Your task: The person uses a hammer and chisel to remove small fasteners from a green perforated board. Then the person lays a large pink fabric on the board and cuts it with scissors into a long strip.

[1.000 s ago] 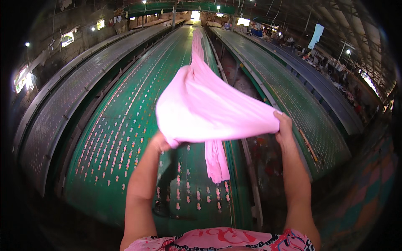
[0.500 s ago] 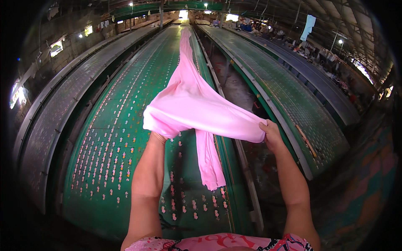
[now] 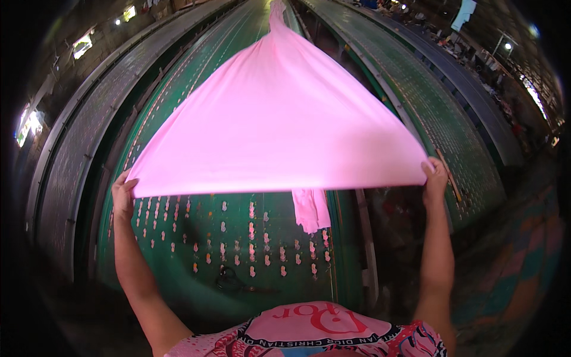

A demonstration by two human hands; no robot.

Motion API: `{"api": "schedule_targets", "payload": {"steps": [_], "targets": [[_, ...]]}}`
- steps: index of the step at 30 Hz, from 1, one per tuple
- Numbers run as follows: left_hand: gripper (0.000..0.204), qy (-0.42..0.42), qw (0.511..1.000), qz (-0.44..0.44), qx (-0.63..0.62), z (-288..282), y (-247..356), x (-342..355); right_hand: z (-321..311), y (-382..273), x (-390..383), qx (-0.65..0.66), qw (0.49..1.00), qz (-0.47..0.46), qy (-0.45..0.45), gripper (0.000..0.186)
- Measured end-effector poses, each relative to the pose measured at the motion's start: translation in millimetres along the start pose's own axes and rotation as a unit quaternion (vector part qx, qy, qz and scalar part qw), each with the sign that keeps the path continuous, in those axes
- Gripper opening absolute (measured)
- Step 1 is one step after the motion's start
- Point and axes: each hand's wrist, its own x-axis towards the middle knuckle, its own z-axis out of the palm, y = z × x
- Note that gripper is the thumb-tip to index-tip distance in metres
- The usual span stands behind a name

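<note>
**Pink cloth pulled wide between two hands**

At far left, the grey side table (image 3: 83, 160) curves away. Next to it the left hand (image 3: 124, 187) is closed, thumb and fingers pinching one corner of the cloth (image 3: 279, 131). Moments ago the hands were nearer together and the cloth sagged in folds; now its near edge runs almost straight between them, so I'd judge it stretched and smoothed out. It hangs over the green table (image 3: 303, 285), its far end gathered narrow up the middle. Below lie dark scissors (image 3: 227, 278), then a pink strip (image 3: 311, 211); whether that joins the cloth, I can't tell. The right hand (image 3: 436, 174) is closed too, gripping the other corner, with a stick (image 3: 449, 175) just beyond.
</note>
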Motion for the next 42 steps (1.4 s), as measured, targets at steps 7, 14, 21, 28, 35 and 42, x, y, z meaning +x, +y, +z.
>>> {"api": "schedule_targets", "payload": {"steps": [7, 14, 21, 28, 35, 42], "targets": [[0.026, 0.039, 0.908, 0.016, 0.417, -15.4, -113.6, -25.6, 9.9, 122.4, -89.9, -0.203, 0.976, 0.064, -0.037, 0.013], [0.026, 0.062, 0.866, 0.012, 0.496, -36.8, -132.4, -21.4, 18.0, 98.3, -56.0, -0.229, 0.972, 0.023, -0.054, 0.012], [0.035, 0.089, 0.94, -0.004, 0.33, -35.4, -86.5, -7.5, 8.6, 51.8, -44.3, -0.218, 0.97, 0.023, -0.108, 0.028], [0.028, 0.035, 0.896, 0.029, 0.442, -36.1, -140.9, -25.4, 13.4, 118.1, -79.0, -0.502, 0.845, 0.037, -0.182, 0.022], [0.028, 0.041, 0.939, -0.058, 0.336, -15.8, -113.2, -10.1, 64.2, 16.0, -43.9, 0.431, 0.894, 0.119, -0.031, 0.031], [0.027, 0.061, 0.874, 0.052, 0.48, -60.2, -81.4, 13.0, -18.6, 76.3, -76.7, 0.206, 0.975, 0.073, 0.02, 0.014]]}}
